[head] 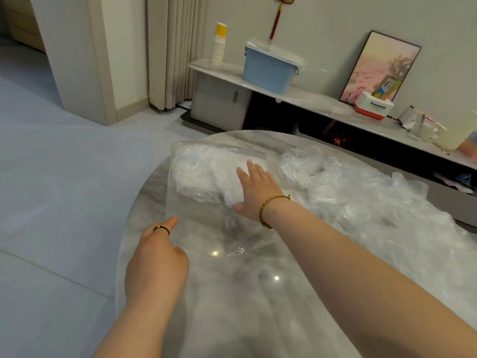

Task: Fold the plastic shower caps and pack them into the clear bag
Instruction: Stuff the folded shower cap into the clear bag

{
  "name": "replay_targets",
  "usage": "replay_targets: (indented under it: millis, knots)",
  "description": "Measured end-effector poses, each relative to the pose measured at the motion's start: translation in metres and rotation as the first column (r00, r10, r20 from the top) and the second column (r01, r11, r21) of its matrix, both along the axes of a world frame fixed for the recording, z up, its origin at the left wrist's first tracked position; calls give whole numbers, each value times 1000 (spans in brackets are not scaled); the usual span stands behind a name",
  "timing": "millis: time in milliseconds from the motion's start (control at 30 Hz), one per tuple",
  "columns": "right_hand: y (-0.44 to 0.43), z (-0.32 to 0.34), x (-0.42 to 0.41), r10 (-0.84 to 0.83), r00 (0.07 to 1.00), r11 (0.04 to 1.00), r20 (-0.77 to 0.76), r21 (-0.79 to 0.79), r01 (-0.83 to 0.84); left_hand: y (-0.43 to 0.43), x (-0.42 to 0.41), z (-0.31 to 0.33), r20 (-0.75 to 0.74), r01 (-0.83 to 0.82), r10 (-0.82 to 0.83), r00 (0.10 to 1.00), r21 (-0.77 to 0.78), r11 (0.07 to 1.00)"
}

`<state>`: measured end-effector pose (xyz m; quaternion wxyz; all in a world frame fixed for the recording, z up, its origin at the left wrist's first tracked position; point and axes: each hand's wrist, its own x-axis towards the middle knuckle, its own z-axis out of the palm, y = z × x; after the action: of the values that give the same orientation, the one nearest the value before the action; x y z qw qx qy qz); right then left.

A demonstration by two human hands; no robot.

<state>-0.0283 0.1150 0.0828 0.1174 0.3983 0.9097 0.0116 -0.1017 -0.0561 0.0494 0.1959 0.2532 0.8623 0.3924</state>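
Observation:
A clear bag [180,202] lies flat on the round marble table [232,306], its far half filled with folded white shower caps [204,174]. My right hand [255,192] lies on the packed caps with straight fingers, pressing down on them. My left hand [160,254] is at the bag's near left corner, thumb and curled fingers pinching the bag's edge. A loose heap of crumpled plastic shower caps [361,200] spreads over the right side of the table.
Beyond the table runs a low white shelf [322,104] with a blue lidded bin [269,71], a stack of paper cups [218,45], a framed picture [382,68] and a Panasonic box [373,108]. Open floor lies to the left.

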Motion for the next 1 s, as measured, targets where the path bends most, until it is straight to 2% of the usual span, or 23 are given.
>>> replay_targets:
  millis: [167, 267, 300, 367, 400, 433, 500, 533, 600, 700, 767, 833, 900, 1000]
  knots:
    - [-34, 17, 29, 70, 995, 991, -71, -113, -78, -7, 0, 6, -175, 13, -20, 984, -38, 999]
    - [-52, 24, 58, 93, 960, 987, -265, -102, -123, -8, 5, 12, -267, 38, -37, 963, -4, 999]
    - [-56, 26, 70, 129, 923, 990, -364, -4, -139, -7, 11, 14, -304, 55, -41, 952, 38, 998]
    - [-60, 26, 94, 198, 805, 965, -560, 256, -60, -4, 25, 15, -392, 125, -41, 919, 189, 974]
    - [-57, 23, 108, 210, 752, 946, -625, 324, 5, -3, 32, 13, -453, 197, -59, 890, 266, 944]
    - [-54, 19, 124, 170, 719, 947, -674, 314, 71, -2, 42, 12, -509, 293, -105, 854, 305, 906]
    - [-47, 14, 151, -65, 691, 961, -720, 141, 237, 0, 61, 6, -595, 492, -239, 768, 309, 814]
    - [-43, 9, 165, -199, 698, 950, -687, 39, 309, 1, 70, 2, -613, 570, -315, 725, 278, 773]
    - [-35, -1, 185, -305, 758, 935, -577, -30, 353, 3, 83, -10, -626, 699, -482, 612, 144, 701]
    - [-26, -14, 192, -341, 830, 936, -441, -80, 342, 6, 94, -32, -503, 797, -734, 457, -134, 589]
    - [-16, -19, 183, -324, 859, 945, -396, -102, 310, 6, 93, -45, -446, 774, -810, 382, -325, 544]
    - [-4, -23, 171, -320, 849, 947, -420, -127, 294, 4, 92, -54, -416, 748, -852, 319, -442, 496]
    - [9, -27, 154, -393, 772, 920, -500, -223, 323, 5, 91, -59, -390, 732, -876, 282, -503, 460]
    - [29, -30, 131, -600, 540, 800, -591, -425, 423, 7, 90, -61, -408, 721, -880, 245, -530, 446]
